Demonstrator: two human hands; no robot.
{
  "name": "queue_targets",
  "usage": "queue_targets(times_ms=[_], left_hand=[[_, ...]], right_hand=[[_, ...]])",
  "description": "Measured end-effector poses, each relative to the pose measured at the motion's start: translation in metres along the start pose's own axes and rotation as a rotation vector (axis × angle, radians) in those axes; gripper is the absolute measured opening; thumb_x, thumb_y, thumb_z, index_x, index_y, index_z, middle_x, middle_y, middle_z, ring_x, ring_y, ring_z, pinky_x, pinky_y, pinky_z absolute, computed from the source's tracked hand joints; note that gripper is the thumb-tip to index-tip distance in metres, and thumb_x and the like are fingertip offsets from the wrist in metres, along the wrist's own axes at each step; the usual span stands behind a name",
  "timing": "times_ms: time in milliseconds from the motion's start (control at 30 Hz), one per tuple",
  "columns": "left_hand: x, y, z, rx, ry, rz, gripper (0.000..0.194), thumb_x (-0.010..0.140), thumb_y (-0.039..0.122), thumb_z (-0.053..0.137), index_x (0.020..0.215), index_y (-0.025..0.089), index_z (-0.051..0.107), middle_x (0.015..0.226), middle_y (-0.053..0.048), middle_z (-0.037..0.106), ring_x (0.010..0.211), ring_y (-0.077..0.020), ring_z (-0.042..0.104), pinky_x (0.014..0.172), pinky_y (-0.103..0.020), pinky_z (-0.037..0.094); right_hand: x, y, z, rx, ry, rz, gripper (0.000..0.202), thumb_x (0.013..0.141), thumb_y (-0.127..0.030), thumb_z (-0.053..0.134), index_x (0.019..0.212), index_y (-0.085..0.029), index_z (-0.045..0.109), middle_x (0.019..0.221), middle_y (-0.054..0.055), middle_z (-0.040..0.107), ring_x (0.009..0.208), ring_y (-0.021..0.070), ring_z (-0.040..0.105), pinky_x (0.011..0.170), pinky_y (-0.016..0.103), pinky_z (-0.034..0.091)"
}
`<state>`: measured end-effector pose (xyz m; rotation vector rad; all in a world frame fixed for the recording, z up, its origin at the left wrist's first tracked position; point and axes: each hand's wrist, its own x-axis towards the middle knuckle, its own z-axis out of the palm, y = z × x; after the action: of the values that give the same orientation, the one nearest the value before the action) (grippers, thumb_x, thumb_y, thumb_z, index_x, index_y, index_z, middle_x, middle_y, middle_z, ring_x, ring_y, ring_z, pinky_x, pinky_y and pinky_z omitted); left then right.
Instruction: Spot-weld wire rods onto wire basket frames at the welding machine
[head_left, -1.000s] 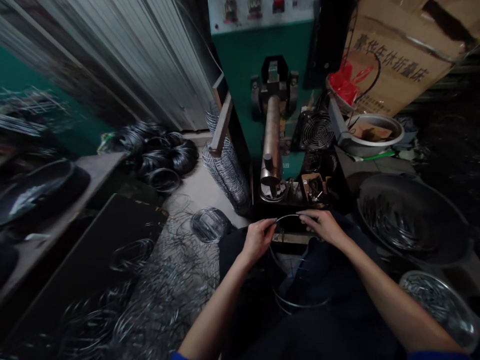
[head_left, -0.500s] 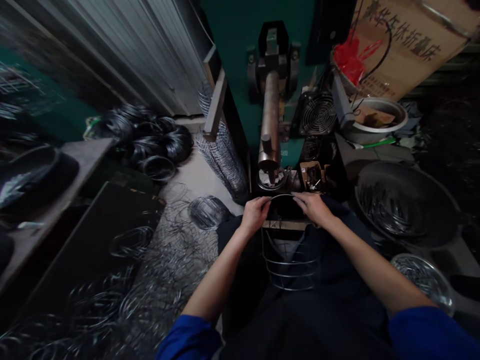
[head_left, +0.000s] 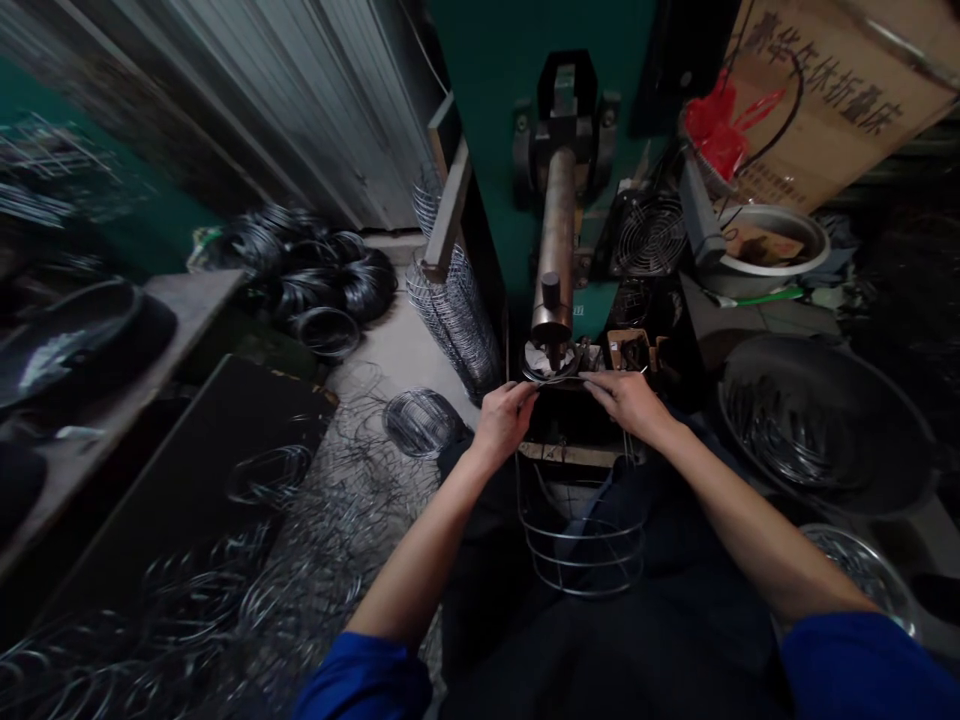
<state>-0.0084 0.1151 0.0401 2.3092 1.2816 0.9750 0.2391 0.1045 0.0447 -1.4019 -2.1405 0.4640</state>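
A curved wire frame [head_left: 586, 535] with several bent rods hangs toward my lap, its top edge at my hands. My left hand [head_left: 506, 420] pinches the left part of this frame's top. On the other side my right hand [head_left: 628, 403] has its fingers pressed on the right part. Just beyond my fingertips is the lower tip of a metal cylinder [head_left: 556, 250] fixed to a green machine [head_left: 487, 60]. Beneath that tip lies a round dish [head_left: 536, 372] with white material in it.
Rolled wire mesh [head_left: 454, 320] stands left of the machine. Black wire coils [head_left: 367, 280] and loose wire rings [head_left: 270, 475] lie farther left. To the right are a wide dark basin [head_left: 892, 400], a pale bowl [head_left: 817, 245], a fan grille [head_left: 651, 235] and a cardboard box [head_left: 832, 90].
Both hands and the wire frame's top have moved forward, nearer the cylinder's tip. The view has shifted slightly, so the machine and floor items appear farther right.
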Motion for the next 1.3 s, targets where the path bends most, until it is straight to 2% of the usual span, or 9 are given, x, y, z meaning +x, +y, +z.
queue_targets(times_ms=[300, 633, 733, 1000, 1300], left_hand=[[0.0, 0.01, -0.011, 0.02, 0.05, 0.006, 0.019, 0.096, 0.015, 0.055, 0.102, 0.015, 0.073, 0.086, -0.007, 0.071, 0.073, -0.0159, 0.066, 0.067, -0.024, 0.048], [0.003, 0.023, -0.03, -0.032, 0.061, -0.014, 0.017, 0.094, 0.011, 0.056, 0.096, 0.016, 0.072, 0.083, -0.005, 0.07, 0.072, -0.0151, 0.065, 0.068, -0.023, 0.047], [0.004, 0.021, -0.031, -0.04, 0.048, -0.028, 0.017, 0.094, 0.011, 0.055, 0.096, 0.016, 0.072, 0.084, -0.005, 0.071, 0.074, -0.0157, 0.066, 0.069, -0.024, 0.047], [0.006, 0.016, -0.03, -0.021, 0.036, -0.046, 0.019, 0.094, 0.013, 0.053, 0.095, 0.018, 0.071, 0.086, -0.005, 0.072, 0.075, -0.016, 0.067, 0.07, -0.024, 0.049], [0.005, 0.018, -0.029, -0.045, 0.052, -0.023, 0.021, 0.095, 0.013, 0.049, 0.096, 0.017, 0.07, 0.084, -0.006, 0.071, 0.071, -0.0164, 0.065, 0.067, -0.026, 0.048]], right_hand=[[0.007, -0.013, -0.015, 0.026, 0.033, -0.065, 0.029, 0.099, -0.021, 0.055, 0.121, -0.018, 0.074, 0.109, 0.012, 0.077, 0.098, 0.0273, 0.074, 0.09, 0.038, 0.058], [0.012, -0.03, -0.03, 0.04, 0.02, -0.065, 0.026, 0.099, -0.023, 0.054, 0.113, -0.021, 0.076, 0.106, 0.009, 0.078, 0.096, 0.0262, 0.075, 0.085, 0.035, 0.059], [0.016, -0.03, -0.029, 0.039, 0.007, -0.065, 0.025, 0.099, -0.024, 0.054, 0.108, -0.021, 0.077, 0.108, 0.009, 0.078, 0.098, 0.0274, 0.075, 0.086, 0.036, 0.059], [0.022, -0.031, -0.028, 0.076, -0.027, -0.029, 0.029, 0.099, -0.024, 0.051, 0.116, -0.022, 0.075, 0.114, 0.009, 0.076, 0.104, 0.0281, 0.073, 0.093, 0.04, 0.057], [0.023, -0.032, -0.027, 0.079, -0.014, -0.029, 0.028, 0.099, -0.026, 0.052, 0.112, -0.02, 0.076, 0.113, 0.01, 0.077, 0.106, 0.0281, 0.072, 0.093, 0.038, 0.057]])
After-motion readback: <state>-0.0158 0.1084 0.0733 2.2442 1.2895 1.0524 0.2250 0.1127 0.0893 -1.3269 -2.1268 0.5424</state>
